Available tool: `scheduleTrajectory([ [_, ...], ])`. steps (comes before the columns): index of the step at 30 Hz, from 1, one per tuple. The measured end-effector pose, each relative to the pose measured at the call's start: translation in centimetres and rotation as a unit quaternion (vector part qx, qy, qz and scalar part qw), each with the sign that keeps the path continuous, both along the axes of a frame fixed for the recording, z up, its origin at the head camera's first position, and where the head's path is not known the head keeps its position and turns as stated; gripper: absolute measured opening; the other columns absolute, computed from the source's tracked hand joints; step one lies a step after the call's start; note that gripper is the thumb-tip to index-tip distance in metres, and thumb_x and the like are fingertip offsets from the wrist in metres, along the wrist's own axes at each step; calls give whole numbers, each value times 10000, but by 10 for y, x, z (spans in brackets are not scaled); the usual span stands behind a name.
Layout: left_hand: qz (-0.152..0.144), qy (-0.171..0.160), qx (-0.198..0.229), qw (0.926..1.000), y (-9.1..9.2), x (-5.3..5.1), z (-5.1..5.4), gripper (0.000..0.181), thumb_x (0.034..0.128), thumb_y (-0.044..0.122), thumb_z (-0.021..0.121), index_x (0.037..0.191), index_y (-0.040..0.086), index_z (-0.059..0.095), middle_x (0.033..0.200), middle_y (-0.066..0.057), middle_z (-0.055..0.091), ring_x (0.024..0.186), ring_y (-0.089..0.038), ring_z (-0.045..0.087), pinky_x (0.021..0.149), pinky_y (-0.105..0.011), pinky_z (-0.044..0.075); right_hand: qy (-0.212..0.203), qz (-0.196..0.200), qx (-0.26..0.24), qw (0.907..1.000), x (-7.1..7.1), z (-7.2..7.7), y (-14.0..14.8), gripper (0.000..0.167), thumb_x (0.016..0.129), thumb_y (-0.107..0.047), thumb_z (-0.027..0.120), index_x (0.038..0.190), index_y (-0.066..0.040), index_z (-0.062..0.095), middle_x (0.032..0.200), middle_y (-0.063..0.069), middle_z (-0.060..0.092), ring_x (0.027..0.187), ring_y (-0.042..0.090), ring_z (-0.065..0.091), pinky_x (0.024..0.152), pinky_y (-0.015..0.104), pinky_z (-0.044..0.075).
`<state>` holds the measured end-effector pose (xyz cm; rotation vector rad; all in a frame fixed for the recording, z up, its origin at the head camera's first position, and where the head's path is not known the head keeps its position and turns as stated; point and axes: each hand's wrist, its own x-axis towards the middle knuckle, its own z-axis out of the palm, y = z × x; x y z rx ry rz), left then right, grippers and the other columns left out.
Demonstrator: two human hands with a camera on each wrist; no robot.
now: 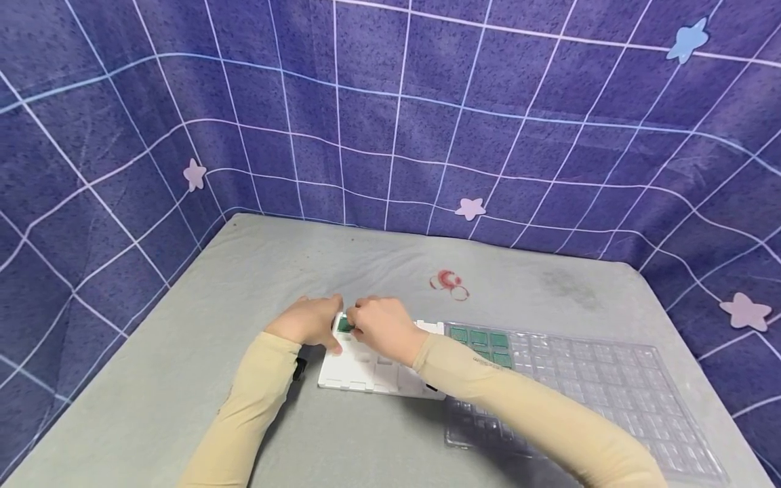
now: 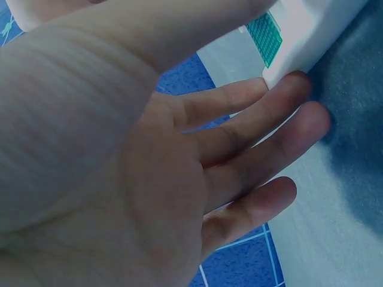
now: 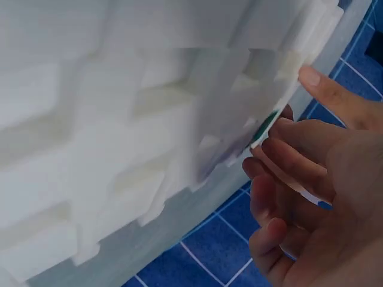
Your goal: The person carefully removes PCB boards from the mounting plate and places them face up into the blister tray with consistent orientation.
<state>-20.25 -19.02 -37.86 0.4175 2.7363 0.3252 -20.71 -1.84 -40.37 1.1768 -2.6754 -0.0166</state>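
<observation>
A white slotted tray (image 1: pixel 366 369) lies on the table in front of me. In its far left pocket is a small green circuit board (image 1: pixel 344 326), also visible in the left wrist view as a green board (image 2: pixel 264 39). My right hand (image 1: pixel 386 327) reaches over the tray, its thumb and fingertips pinching the board's right end; the exact contact is partly hidden. At the tray's left edge is my left hand (image 1: pixel 308 321). Its thumb rests along the tray, and its fairly straight fingers (image 2: pixel 257 128) touch the far left corner.
To the right, partly under my right forearm, lies a clear plastic compartment tray (image 1: pixel 579 373) with several green boards (image 1: pixel 478 337) in its far left cells. A red mark (image 1: pixel 449 279) stains the grey table cover (image 1: pixel 293 257). A blue gridded curtain (image 1: pixel 390 122) borders the table.
</observation>
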Motion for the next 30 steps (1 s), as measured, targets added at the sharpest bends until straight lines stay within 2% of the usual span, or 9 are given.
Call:
scheduleTrajectory([
  [4,69,-129,28,9999,1,0,2,673,730,268,926,1242,44,549,1032,-33,719,1048,-256,683,1185,-620,310,-112,-107,194,9997,0,-1,-8,160,888,-362,786,965,-232,735,883,-67,705,780,124,688,582,290,570],
  [11,90,-115,88,9999,2,1,3,760,735,254,923,1329,1,523,1234,-110,707,1209,-331,647,1200,-637,286,-5,-221,416,9989,1,-1,-14,237,910,-409,754,1035,-211,719,869,-49,714,757,125,689,587,285,577],
  [24,71,-33,122,9999,0,1,2,753,718,261,932,1305,-1,541,1149,-87,722,1109,-296,673,1183,-621,320,-49,-267,335,9991,1,-2,-18,240,917,-368,755,1060,-180,713,886,-29,716,779,146,705,610,308,591],
  [30,63,-3,112,9999,0,0,1,747,720,263,931,1302,-1,545,1173,-106,721,1163,-335,662,1190,-646,298,-194,-279,201,9992,1,-3,-18,168,915,-332,761,979,-193,692,853,-39,692,756,124,687,599,289,576],
])
